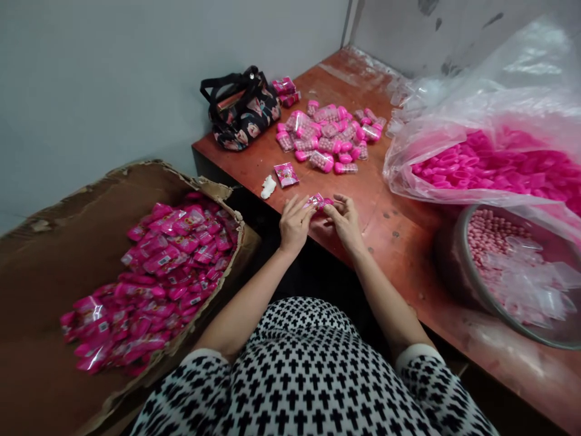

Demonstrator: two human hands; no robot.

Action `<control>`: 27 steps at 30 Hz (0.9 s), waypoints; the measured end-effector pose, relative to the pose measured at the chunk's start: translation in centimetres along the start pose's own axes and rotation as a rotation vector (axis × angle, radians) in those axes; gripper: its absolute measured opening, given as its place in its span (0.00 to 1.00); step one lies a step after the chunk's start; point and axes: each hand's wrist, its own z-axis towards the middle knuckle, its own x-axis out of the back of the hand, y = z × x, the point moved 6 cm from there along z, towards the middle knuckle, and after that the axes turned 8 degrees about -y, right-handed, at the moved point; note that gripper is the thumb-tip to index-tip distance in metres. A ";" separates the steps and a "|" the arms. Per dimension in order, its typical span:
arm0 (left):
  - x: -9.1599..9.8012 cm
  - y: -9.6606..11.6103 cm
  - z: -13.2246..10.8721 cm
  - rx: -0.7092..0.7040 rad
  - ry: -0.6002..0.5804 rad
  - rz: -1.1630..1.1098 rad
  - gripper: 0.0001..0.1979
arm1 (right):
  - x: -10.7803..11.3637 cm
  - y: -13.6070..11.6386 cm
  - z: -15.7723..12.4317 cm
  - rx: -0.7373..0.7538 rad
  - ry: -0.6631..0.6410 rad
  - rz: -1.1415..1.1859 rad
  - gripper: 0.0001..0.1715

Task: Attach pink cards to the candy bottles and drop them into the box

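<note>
Above the near edge of the table, my left hand (pixel 294 224) pinches a small shiny pink packet (pixel 316 200) by its left side. My right hand (pixel 345 223) closes with thumb and fingers on the right end of it, where a brighter pink piece shows; whether this is a bottle going in or part of the packet I cannot tell. A flat pink packet (pixel 286 175) lies just beyond my left hand, beside a crumpled white scrap (pixel 268 186). Farther back is a heap of small clear bottles (pixel 321 144) with pink caps and pink beads inside.
Left of the table stands an open cardboard box (pixel 40 254) with many filled pink packets (pixel 163 260). A black floral handbag (pixel 245 112) sits at the back left. On the right are a plastic bag of pink caps (pixel 499 166) and a tub (pixel 458 260) of beads and clear bottles.
</note>
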 end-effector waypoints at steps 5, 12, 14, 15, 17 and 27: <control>0.7 0.8 -0.8 0.260 -0.084 -0.361 0.19 | -0.2 -1.1 1.0 -0.052 -0.130 0.064 0.25; -1.8 -0.2 -1.7 0.704 -0.336 -0.896 0.16 | -0.3 -3.7 2.0 -0.126 -0.524 -0.313 0.18; -1.8 -0.5 -1.8 0.749 -0.251 -0.910 0.15 | 0.6 -4.5 4.1 -0.038 -0.468 -0.650 0.13; -1.7 -0.6 -1.9 0.767 -0.209 -0.917 0.15 | 1.4 -5.0 5.5 0.016 -0.382 -0.852 0.13; -1.5 -0.7 -2.1 0.794 -0.144 -0.944 0.14 | 2.9 -5.7 8.2 0.078 -0.173 -1.235 0.16; -0.8 -1.1 -2.1 0.921 0.109 -1.222 0.10 | 5.8 -4.3 13.2 -0.014 -0.242 -1.503 0.17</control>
